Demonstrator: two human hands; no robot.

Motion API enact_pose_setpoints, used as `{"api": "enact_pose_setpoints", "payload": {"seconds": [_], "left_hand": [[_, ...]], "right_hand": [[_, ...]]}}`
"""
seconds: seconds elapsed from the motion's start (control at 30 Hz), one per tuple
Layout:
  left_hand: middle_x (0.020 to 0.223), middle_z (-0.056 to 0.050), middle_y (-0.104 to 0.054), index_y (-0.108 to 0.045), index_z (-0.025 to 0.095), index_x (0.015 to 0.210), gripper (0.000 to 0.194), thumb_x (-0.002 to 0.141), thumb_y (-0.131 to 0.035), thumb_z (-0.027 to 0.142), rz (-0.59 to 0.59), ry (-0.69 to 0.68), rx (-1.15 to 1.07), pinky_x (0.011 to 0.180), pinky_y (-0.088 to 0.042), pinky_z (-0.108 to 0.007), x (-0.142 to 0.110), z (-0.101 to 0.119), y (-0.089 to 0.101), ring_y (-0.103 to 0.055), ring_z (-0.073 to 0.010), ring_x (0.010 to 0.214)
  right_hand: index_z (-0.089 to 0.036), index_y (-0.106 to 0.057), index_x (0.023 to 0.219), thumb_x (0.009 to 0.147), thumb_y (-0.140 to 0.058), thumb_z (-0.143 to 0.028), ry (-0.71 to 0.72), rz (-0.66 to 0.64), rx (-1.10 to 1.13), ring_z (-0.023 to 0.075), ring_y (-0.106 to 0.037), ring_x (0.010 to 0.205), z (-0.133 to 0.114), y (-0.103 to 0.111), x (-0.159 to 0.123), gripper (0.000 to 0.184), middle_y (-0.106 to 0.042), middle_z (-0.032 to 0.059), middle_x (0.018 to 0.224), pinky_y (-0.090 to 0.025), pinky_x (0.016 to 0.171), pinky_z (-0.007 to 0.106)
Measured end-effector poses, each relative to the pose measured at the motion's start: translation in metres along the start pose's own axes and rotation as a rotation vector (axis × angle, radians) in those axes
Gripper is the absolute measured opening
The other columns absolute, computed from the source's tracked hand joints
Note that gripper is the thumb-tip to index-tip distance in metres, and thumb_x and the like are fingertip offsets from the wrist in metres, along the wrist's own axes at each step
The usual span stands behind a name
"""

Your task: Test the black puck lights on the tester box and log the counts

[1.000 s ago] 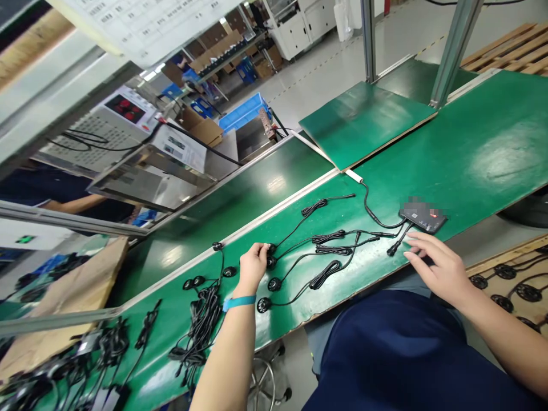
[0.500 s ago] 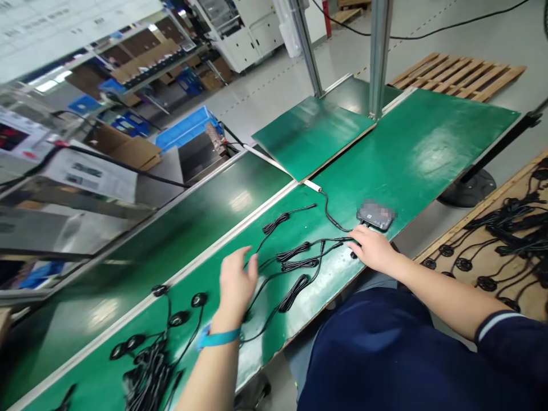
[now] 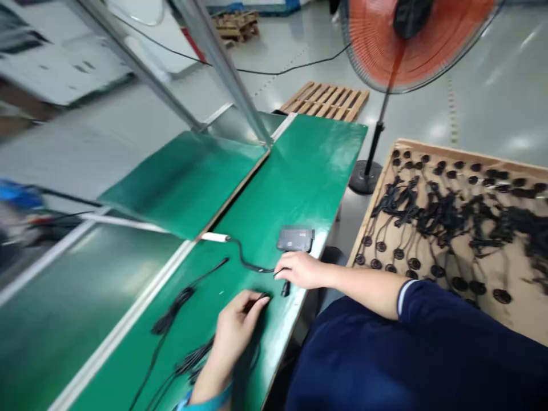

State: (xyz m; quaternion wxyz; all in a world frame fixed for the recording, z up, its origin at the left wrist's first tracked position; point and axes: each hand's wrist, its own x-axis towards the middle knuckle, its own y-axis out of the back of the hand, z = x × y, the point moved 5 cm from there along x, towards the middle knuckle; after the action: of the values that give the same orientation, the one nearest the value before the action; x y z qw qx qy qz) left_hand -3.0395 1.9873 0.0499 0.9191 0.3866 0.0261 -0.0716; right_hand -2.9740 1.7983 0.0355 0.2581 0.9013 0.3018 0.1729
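- A grey polished factory floor (image 3: 492, 85) fills the room, with a wooden slatted pallet (image 3: 327, 101) and an orange-caged pedestal fan (image 3: 411, 40) standing beyond the bench.
- The long green-topped bench (image 3: 308, 165) runs away from the person; its far end is bare, and its near edge lies just beside both hands.
- A wide brown cardboard tray (image 3: 520, 311) of black cabled discs sits to the right.
- The small black box (image 3: 294, 240) lies near the bench edge.
- The right hand (image 3: 299, 268), fingers curled, touches a thin black cable (image 3: 248, 264).
- The left hand (image 3: 235, 331) rests its loosely bent fingers on black cable ends (image 3: 192, 357); grip unclear.
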Motion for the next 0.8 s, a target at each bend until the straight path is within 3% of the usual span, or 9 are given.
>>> {"api": "enact_pose_setpoints", "payload": {"seconds": [0.07, 0.13, 0.2, 0.23, 0.3, 0.4, 0.63, 0.8], "left_hand": [[0.086, -0.005, -0.072, -0.068, 0.023, 0.085, 0.033, 0.081, -0.068, 0.057, -0.020, 0.022, -0.012, 0.076, -0.054, -0.036, 0.004, 0.010, 0.012, -0.066, -0.0232, 0.079], [0.098, -0.008, -0.072, -0.069, 0.022, 0.101, 0.036, 0.084, -0.068, 0.054, 0.135, 0.021, 0.075, 0.085, -0.054, -0.039, 0.023, 0.008, 0.032, -0.066, -0.0248, 0.091], [0.106, -0.012, -0.070, -0.069, 0.021, 0.105, 0.034, 0.088, -0.065, 0.049, 0.332, 0.027, 0.292, 0.099, -0.048, -0.046, 0.047, -0.005, 0.055, -0.062, -0.0299, 0.107], [0.108, -0.013, -0.068, -0.069, 0.020, 0.103, 0.030, 0.088, -0.065, 0.046, 0.371, 0.052, 0.394, 0.101, -0.046, -0.050, 0.059, -0.014, 0.063, -0.060, -0.0325, 0.112], [0.104, -0.014, -0.067, -0.068, 0.020, 0.094, 0.019, 0.087, -0.065, 0.037, 0.321, 0.106, 0.506, 0.099, -0.045, -0.052, 0.077, -0.033, 0.069, -0.059, -0.0339, 0.109], [0.090, -0.009, -0.064, -0.060, 0.021, 0.084, 0.010, 0.088, -0.060, 0.030, 0.189, 0.062, 0.435, 0.090, -0.049, -0.045, 0.079, -0.038, 0.056, -0.061, -0.0279, 0.092], [0.097, -0.006, -0.069, -0.060, 0.021, 0.104, 0.018, 0.096, -0.058, 0.037, 0.168, -0.075, 0.103, 0.085, -0.053, -0.035, 0.020, 0.011, 0.015, -0.067, -0.0207, 0.090], [0.091, -0.004, -0.070, -0.066, 0.022, 0.098, 0.011, 0.097, -0.057, 0.029, 0.139, -0.207, 0.086, 0.082, -0.052, -0.033, 0.019, 0.031, 0.000, -0.066, -0.0185, 0.086]], "right_hand": [[-0.017, -0.073, 0.094, 0.094, -0.066, -0.024, 0.002, 0.034, 0.051, 0.0171, -0.068, 0.093, -0.002, 0.002, -0.001, 0.010, -0.073, 0.0061, 0.095, -0.051, 0.087, 0.028], [-0.018, -0.074, 0.097, 0.095, -0.064, -0.023, 0.002, 0.063, 0.072, 0.0185, -0.068, 0.093, 0.000, 0.000, -0.001, 0.012, -0.074, 0.0067, 0.096, -0.052, 0.086, 0.031], [-0.018, -0.075, 0.101, 0.096, -0.062, -0.024, -0.002, 0.075, 0.081, 0.0194, -0.069, 0.093, 0.003, -0.003, -0.001, 0.014, -0.075, 0.0074, 0.099, -0.052, 0.085, 0.032], [-0.019, -0.075, 0.102, 0.097, -0.062, -0.025, -0.009, 0.078, 0.083, 0.0195, -0.069, 0.093, 0.003, -0.004, -0.001, 0.015, -0.075, 0.0075, 0.099, -0.053, 0.085, 0.033], [-0.019, -0.075, 0.102, 0.097, -0.061, -0.025, -0.031, 0.088, 0.082, 0.0194, -0.069, 0.092, 0.004, -0.005, -0.002, 0.017, -0.075, 0.0072, 0.100, -0.053, 0.084, 0.032], [-0.019, -0.075, 0.102, 0.097, -0.061, -0.025, -0.062, 0.117, 0.071, 0.0193, -0.070, 0.090, 0.004, -0.004, -0.005, 0.016, -0.075, 0.0066, 0.098, -0.053, 0.082, 0.032], [-0.017, -0.074, 0.104, 0.098, -0.060, -0.027, 0.062, 0.199, 0.178, 0.0181, -0.069, 0.088, 0.001, 0.003, -0.008, 0.018, -0.075, 0.0072, 0.096, -0.054, 0.083, 0.031], [-0.018, -0.074, 0.106, 0.099, -0.057, -0.028, 0.111, 0.190, 0.208, 0.0181, -0.069, 0.090, -0.001, 0.002, -0.009, 0.021, -0.074, 0.0074, 0.097, -0.055, 0.084, 0.032]]}}
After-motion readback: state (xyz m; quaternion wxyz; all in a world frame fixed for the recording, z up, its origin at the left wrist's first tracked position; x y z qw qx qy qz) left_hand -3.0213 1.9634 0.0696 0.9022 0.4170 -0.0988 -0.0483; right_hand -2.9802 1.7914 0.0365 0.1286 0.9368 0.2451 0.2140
